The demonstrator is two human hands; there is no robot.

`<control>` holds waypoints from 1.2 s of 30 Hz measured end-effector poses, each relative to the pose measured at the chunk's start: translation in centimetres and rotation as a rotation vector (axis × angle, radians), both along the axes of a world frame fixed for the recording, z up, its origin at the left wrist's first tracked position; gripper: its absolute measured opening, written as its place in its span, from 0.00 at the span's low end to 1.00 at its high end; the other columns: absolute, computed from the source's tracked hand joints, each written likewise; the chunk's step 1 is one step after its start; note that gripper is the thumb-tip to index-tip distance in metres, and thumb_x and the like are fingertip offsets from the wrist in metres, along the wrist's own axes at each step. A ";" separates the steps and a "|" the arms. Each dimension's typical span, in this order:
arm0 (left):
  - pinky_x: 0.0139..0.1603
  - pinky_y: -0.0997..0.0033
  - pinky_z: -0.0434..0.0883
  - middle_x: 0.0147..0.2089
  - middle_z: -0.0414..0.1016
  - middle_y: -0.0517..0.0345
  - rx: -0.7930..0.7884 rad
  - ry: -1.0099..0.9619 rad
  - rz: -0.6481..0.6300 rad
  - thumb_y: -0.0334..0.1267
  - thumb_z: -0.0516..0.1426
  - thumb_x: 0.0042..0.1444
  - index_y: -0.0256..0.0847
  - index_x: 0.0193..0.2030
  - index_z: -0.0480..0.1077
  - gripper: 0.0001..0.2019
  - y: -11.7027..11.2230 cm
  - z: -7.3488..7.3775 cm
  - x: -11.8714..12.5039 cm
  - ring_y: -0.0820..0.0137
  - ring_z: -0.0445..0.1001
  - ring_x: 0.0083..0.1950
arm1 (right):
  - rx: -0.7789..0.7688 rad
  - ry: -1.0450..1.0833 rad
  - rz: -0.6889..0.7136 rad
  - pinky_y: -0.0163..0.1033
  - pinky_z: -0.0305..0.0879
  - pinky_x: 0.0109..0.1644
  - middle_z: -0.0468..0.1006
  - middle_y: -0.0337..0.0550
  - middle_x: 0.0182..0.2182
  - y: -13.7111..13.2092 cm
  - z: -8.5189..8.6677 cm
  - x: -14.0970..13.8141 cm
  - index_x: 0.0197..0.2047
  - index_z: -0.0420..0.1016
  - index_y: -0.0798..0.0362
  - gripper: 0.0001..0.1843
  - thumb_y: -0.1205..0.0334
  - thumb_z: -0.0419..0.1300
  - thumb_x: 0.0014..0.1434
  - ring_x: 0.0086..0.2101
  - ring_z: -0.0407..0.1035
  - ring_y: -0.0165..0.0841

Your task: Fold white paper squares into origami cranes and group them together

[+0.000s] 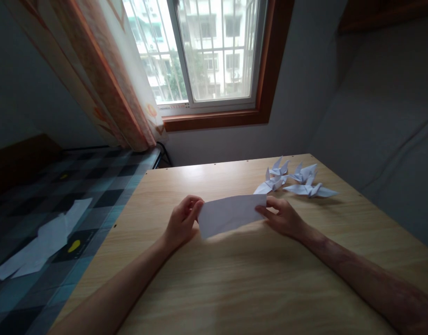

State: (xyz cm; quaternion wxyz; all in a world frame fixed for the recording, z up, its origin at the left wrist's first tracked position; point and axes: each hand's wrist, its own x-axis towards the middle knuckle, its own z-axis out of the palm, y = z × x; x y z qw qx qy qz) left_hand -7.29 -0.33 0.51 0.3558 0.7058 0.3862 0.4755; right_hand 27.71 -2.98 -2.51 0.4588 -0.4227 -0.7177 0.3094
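Observation:
A white rectangular sheet of paper is stretched between my hands above the wooden table. My left hand pinches its left edge, with the thumb toward me. At the opposite end, my right hand grips the right edge between thumb and fingers. The sheet looks slightly curved and its lower left corner hangs lowest. Just beyond my right hand stand several folded white paper cranes, grouped near the table's far right corner.
To the left is a bed with a checked cover, with white paper pieces lying on it. A curtain hangs beside the barred window behind the table. Grey walls border the right side.

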 end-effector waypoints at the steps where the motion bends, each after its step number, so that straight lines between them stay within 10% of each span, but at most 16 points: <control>1: 0.28 0.78 0.70 0.30 0.74 0.62 -0.057 -0.059 -0.028 0.56 0.61 0.72 0.41 0.48 0.73 0.18 0.1 0.0 0.1 0.74 0.73 0.28 | -0.099 0.071 0.026 0.47 0.81 0.48 0.88 0.46 0.42 0.0 0.0 0.0 0.47 0.84 0.49 0.17 0.44 0.64 0.73 0.43 0.82 0.44; 7: 0.28 0.78 0.67 0.33 0.71 0.68 -0.119 0.068 -0.043 0.50 0.68 0.66 0.45 0.68 0.64 0.30 0.4 -0.5 0.2 0.76 0.70 0.26 | -0.302 0.166 0.134 0.38 0.76 0.36 0.86 0.42 0.37 0.5 -0.1 -0.2 0.52 0.75 0.50 0.20 0.42 0.67 0.70 0.34 0.81 0.38; 12: 0.46 0.63 0.79 0.45 0.79 0.55 0.312 0.480 0.143 0.43 0.67 0.64 0.44 0.59 0.74 0.19 0.8 -0.8 0.0 0.66 0.78 0.42 | 0.002 -0.279 -0.022 0.39 0.68 0.33 0.81 0.37 0.29 0.4 -0.1 -0.2 0.56 0.75 0.50 0.16 0.53 0.65 0.70 0.28 0.72 0.36; 15: 0.65 0.50 0.76 0.63 0.80 0.46 0.535 0.633 -0.052 0.42 0.64 0.69 0.47 0.60 0.77 0.15 0.2 0.0 0.3 0.55 0.79 0.62 | 0.148 -0.477 -0.095 0.43 0.71 0.39 0.79 0.40 0.30 0.1 0.0 -0.4 0.54 0.76 0.51 0.13 0.57 0.65 0.68 0.32 0.73 0.40; 20: 0.71 0.53 0.75 0.73 0.76 0.49 0.492 0.783 -0.471 0.44 0.59 0.74 0.51 0.73 0.71 0.22 -0.8 0.8 1.0 0.56 0.77 0.71 | 0.270 -0.554 -0.027 0.52 0.76 0.54 0.82 0.53 0.47 0.0 0.3 -0.4 0.54 0.78 0.51 0.11 0.62 0.62 0.70 0.48 0.76 0.48; 26: 0.74 0.49 0.73 0.78 0.70 0.49 0.458 0.831 -0.497 0.47 0.60 0.74 0.51 0.79 0.65 0.29 -0.7 0.9 0.8 0.52 0.73 0.75 | 0.368 -0.562 0.129 0.59 0.69 0.73 0.71 0.53 0.73 -0.2 0.9 -0.7 0.81 0.60 0.45 0.33 0.69 0.52 0.76 0.70 0.68 0.47; 36: 0.74 0.48 0.74 0.79 0.68 0.49 0.484 0.829 -0.488 0.49 0.61 0.73 0.53 0.83 0.57 0.36 -0.8 1.1 0.8 0.51 0.73 0.75 | 0.254 -0.680 0.367 0.61 0.49 0.84 0.56 0.46 0.81 -1.4 1.8 -1.0 0.85 0.48 0.38 0.37 0.56 0.57 0.80 0.79 0.52 0.45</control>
